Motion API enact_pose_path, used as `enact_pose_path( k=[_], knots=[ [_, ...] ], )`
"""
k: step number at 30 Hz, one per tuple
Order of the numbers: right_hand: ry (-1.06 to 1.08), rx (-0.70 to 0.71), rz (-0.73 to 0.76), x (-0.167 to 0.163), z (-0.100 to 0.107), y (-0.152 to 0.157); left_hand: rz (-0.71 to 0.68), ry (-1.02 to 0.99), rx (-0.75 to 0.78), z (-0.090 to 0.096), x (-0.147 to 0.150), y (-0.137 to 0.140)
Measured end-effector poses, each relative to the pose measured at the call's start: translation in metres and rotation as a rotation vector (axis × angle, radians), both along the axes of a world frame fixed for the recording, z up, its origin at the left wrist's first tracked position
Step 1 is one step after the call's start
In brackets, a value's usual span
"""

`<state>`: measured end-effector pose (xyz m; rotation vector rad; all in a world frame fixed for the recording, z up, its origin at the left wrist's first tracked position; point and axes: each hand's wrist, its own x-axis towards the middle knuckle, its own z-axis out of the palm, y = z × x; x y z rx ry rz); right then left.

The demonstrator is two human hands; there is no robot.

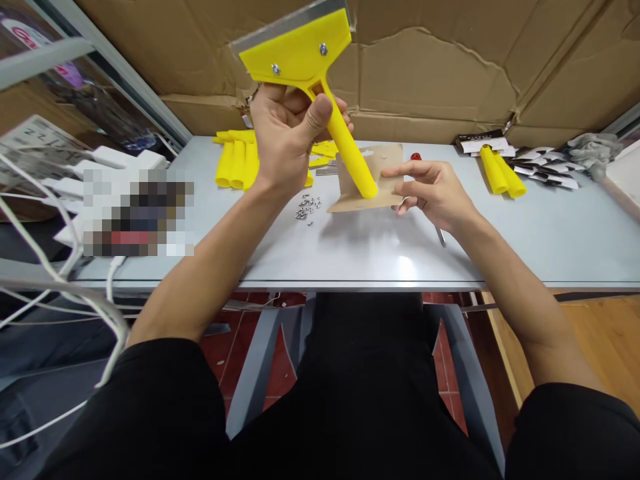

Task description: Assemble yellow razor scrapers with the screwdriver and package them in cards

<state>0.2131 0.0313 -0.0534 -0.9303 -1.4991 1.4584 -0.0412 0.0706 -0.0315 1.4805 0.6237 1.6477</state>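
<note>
A yellow scraper (300, 50) with a wide metal blade is raised above the table, blade end up and handle slanting down to the right. My left hand (293, 123) is closed around it just below the head, where two screws show. In my right hand (433, 190) is a bent piece of brown card (390, 160), pinched at its right edge. The handle's lower end overlaps the card in view; whether they touch I cannot tell. Below, small screws (306, 208) lie scattered on the white table (280, 257).
Yellow handles (235, 160) are stacked at the back left. Two more handles (500, 172) lie at the right, beside black-and-white sleeves (543, 167) and a grey cloth (593, 152). A red-ended tool (416, 157) is partly hidden behind my right hand. White cables (37, 247) hang at the left.
</note>
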Motion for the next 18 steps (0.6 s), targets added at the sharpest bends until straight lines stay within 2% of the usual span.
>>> enact_pose_path(
  k=[4, 7, 10, 13, 18],
  knots=[
    [0.045, -0.059, -0.011, -0.004, 0.003, -0.002, -0.019, 0.124, -0.087, -0.001, 0.010, -0.017],
    [0.113, -0.041, -0.047, -0.003, 0.007, -0.002, -0.040, 0.213, -0.131, -0.006, 0.021, -0.028],
    [0.148, -0.017, -0.070, 0.001, 0.011, -0.001, -0.070, 0.232, -0.105, -0.013, 0.025, -0.027],
    [0.169, -0.005, -0.027, 0.004, 0.013, -0.001, -0.029, 0.182, -0.048, -0.017, 0.025, -0.021],
    [0.044, 0.185, -0.028, -0.006, 0.003, -0.004, 0.014, 0.115, -0.126, -0.013, 0.035, -0.020]
  ],
)
